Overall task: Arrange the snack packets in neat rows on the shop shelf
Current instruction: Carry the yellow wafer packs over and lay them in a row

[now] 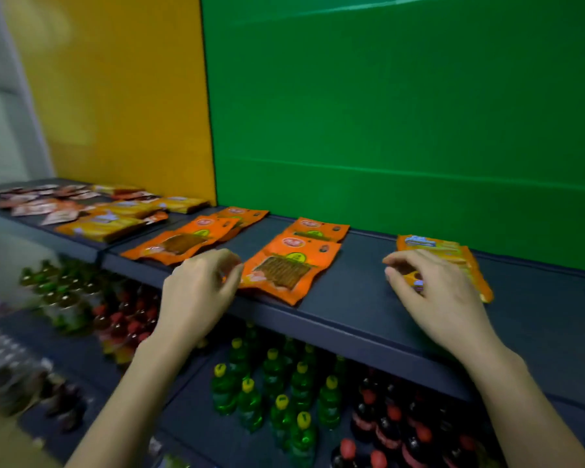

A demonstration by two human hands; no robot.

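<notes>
Left hand [200, 288] reaches to the dark shelf [352, 298], fingers curled at the near-left corner of the front orange packet [289, 268], seemingly pinching it; blur makes the grip hard to confirm. Along the shelf from far L: a loose jumble of mixed packets [98, 224], then an overlapping orange stack [183, 243] lying at a slant. Next comes the front orange packet w/ a second orange packet [316, 229] just behind, both flat and tilted vs the shelf edge. Bare shelf follows. Right hand [433, 298] sits further R, thumb and fingers curled round the near end of a yellow packet [453, 255] lying flat near the green back panel [402, 113].

Step in hand looks like squaring pkts into rows, approx midway: orange ones grouped, not yet straight. Next move prob. calls for swivelling each pkt parallel to the shelf edge w/out disturbing neighbours.

Pkts look like thin, glossy, flexible pouches. The orange ones have a clear window showing brown strips.
</notes>
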